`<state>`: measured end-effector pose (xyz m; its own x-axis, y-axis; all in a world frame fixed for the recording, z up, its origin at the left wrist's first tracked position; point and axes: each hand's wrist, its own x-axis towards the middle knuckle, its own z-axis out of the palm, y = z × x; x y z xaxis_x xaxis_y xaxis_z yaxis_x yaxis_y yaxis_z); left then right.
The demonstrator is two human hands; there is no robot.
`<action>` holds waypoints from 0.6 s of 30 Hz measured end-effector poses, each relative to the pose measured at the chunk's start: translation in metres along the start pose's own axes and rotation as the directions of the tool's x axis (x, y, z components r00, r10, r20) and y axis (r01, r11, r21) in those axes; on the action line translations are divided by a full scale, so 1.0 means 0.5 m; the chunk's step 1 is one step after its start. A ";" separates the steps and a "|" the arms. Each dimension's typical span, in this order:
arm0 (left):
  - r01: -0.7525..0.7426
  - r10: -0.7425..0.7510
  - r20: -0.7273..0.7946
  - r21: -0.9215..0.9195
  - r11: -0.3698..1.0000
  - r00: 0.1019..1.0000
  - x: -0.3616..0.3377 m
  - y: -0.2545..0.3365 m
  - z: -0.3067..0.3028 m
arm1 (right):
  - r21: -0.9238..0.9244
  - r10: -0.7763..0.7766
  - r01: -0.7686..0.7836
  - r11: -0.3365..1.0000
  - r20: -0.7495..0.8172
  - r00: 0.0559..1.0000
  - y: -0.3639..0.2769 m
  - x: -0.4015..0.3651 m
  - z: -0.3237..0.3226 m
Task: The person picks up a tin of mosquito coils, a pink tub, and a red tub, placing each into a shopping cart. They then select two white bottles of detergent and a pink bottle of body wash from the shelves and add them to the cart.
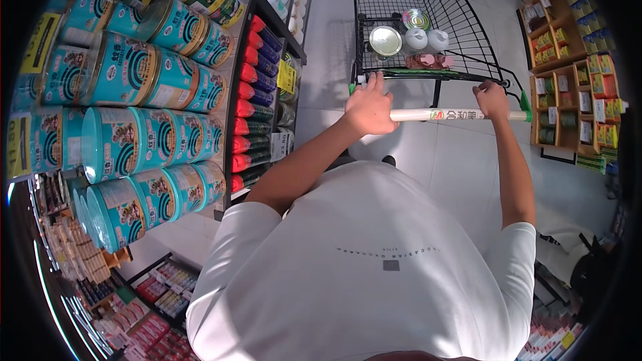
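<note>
My left hand (370,104) rests over the left end of a pale shopping cart handle (428,115), its fingers stretched forward past the bar. Toward the other end, my right hand (493,99) is closed at the handle, knuckles up; its fingertips are hidden. Ahead of both hands is the black wire shopping cart (461,23). In its near part sit a round tin with a pale lid (386,41), a green-patterned round container (416,20), two white rounded containers (416,39) and small reddish-brown packages with pink tops (429,61).
Close on the left, shelves hold rows of teal mosquito coil tins (124,70) and red-capped spray cans (245,91). A wooden display rack (565,87) with small boxes stands on the right. Pale floor tiles (461,154) show around the cart.
</note>
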<state>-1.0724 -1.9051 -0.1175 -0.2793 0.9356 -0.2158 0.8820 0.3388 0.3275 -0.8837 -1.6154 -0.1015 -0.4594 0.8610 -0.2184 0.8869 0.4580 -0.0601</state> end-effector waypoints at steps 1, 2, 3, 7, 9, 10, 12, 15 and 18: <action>0.010 -0.010 -0.003 0.006 1.000 1.000 -0.002 -0.004 -0.004 | 0.000 -0.008 0.008 1.000 -0.001 1.000 0.000 0.003 0.006; -0.003 0.003 0.007 0.001 1.000 1.000 -0.003 -0.009 -0.008 | 0.008 -0.004 0.004 1.000 -0.007 1.000 -0.006 -0.002 0.006; -0.017 0.017 0.018 -0.003 1.000 1.000 -0.004 -0.014 -0.012 | 0.014 -0.016 0.016 1.000 -0.007 1.000 -0.014 -0.007 0.006; -0.008 0.007 0.038 0.020 1.000 0.999 -0.005 -0.048 -0.018 | -0.002 -0.002 0.002 1.000 0.007 1.000 -0.038 -0.009 0.014; -0.017 0.016 0.041 0.023 1.000 0.999 -0.008 -0.066 -0.022 | -0.010 0.030 -0.030 1.000 0.005 1.000 -0.057 -0.021 0.013; -0.022 0.021 0.063 0.015 1.000 0.998 -0.009 -0.076 -0.029 | -0.012 0.038 -0.037 0.999 0.008 0.999 -0.067 -0.027 0.014; -0.036 0.036 0.094 0.000 0.999 0.995 -0.014 -0.097 -0.038 | -0.007 0.041 -0.041 0.999 -0.005 0.999 -0.090 -0.039 0.016; -0.044 0.045 0.098 -0.004 0.999 0.994 -0.017 -0.133 -0.046 | -0.002 0.064 -0.064 0.998 0.005 0.998 -0.129 -0.056 0.015; -0.034 0.028 0.090 0.067 0.997 0.996 -0.017 -0.170 -0.048 | -0.022 0.084 -0.084 0.996 0.008 0.996 -0.165 -0.071 0.019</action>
<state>-1.1540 -1.9395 -0.1211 -0.2191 0.9322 -0.2879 0.9146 0.2990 0.2721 -0.9401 -1.6857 -0.0979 -0.3825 0.8947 -0.2304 0.9212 0.3887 -0.0200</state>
